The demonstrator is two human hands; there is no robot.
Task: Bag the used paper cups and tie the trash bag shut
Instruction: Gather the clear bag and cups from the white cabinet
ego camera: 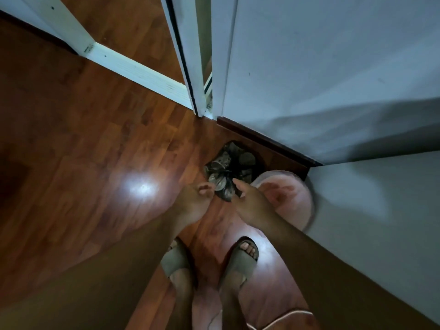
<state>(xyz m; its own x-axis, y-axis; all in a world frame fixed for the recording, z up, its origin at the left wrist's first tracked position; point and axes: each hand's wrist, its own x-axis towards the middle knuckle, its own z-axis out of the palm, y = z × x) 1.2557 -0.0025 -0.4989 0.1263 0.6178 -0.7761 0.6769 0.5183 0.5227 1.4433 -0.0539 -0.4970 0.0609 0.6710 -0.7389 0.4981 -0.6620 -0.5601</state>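
Dim room. Reddish wood floor [95, 139] w/ 1 bright glare spot [142, 188]. White door frame [185, 55] & sill [142, 70]; pale wall [333, 67], dark baseboard [262, 139] along btm.

Left hand [194, 202] and right hand [251, 203] flank the gathered trash bag [229, 166] on the wood floor [100, 148].

Dim, blurry wide-angle view; white glare on floor [71, 129].
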